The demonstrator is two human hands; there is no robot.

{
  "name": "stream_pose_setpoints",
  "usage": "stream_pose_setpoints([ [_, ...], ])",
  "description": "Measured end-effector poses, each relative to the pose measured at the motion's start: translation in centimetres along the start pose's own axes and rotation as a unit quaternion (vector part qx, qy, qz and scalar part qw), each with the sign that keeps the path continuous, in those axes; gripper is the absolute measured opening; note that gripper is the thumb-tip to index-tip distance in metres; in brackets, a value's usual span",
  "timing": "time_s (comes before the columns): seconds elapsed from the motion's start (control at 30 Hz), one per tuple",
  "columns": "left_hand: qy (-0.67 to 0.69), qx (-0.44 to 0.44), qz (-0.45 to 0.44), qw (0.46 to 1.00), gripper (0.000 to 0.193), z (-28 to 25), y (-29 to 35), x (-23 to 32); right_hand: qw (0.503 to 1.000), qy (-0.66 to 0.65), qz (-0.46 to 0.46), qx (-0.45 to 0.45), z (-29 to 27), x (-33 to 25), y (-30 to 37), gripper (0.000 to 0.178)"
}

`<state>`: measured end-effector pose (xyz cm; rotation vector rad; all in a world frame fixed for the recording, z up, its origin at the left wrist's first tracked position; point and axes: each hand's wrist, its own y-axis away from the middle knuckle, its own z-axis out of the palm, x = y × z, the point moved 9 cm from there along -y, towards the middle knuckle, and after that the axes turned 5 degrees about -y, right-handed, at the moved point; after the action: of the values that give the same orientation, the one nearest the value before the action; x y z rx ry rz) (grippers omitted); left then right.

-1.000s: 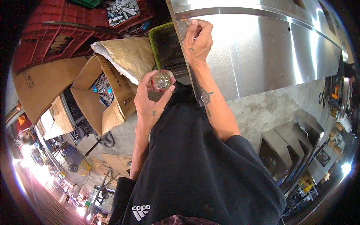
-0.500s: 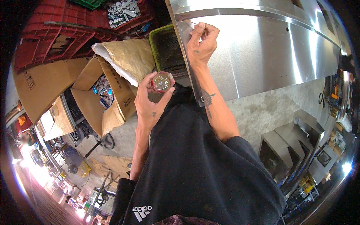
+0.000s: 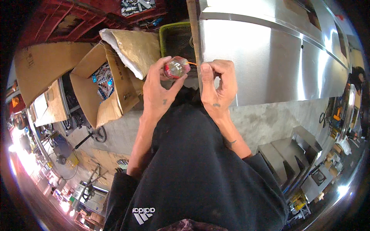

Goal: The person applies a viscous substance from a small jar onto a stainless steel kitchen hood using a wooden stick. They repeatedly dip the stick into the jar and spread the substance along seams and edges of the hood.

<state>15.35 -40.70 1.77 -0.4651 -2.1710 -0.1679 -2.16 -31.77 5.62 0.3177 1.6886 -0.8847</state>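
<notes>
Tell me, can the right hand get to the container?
Probably yes. The right hand is close beside the container, whose near side the left hand leaves uncovered. Only the orange stick in the right hand's grip seems to lie between them.

Between the left fingers [image 3: 159, 64] and right fingers [image 3: 207, 71] lies a narrow gap, crossed by a thin orange stick [image 3: 192, 63] that reaches the small clear jar [image 3: 177, 67]. Right of the right fingers, the steel panel [image 3: 254, 57] offers broad room along its bare face. Left of the left fingers, a gold sack [image 3: 135, 48] and open cardboard box [image 3: 122, 86] block the side; ahead of them, a green basket's rim [image 3: 162, 41] obstructs. Below both, the black shirt [image 3: 208, 154] limits retreat.
</notes>
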Motion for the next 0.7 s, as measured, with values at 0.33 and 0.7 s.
stream_pose_setpoints([
  [0.33,0.007,0.006,0.063,0.998,0.064,-0.5,-0.1,1.8,0.990,0.115,-0.043,-0.064,2.4,-0.8,0.4,0.012],
  [0.7,0.040,0.038,-0.019,0.998,0.065,-0.2,0.1,-0.9,0.996,0.045,-0.060,0.041,0.0,-0.8,-0.8,0.013],
])
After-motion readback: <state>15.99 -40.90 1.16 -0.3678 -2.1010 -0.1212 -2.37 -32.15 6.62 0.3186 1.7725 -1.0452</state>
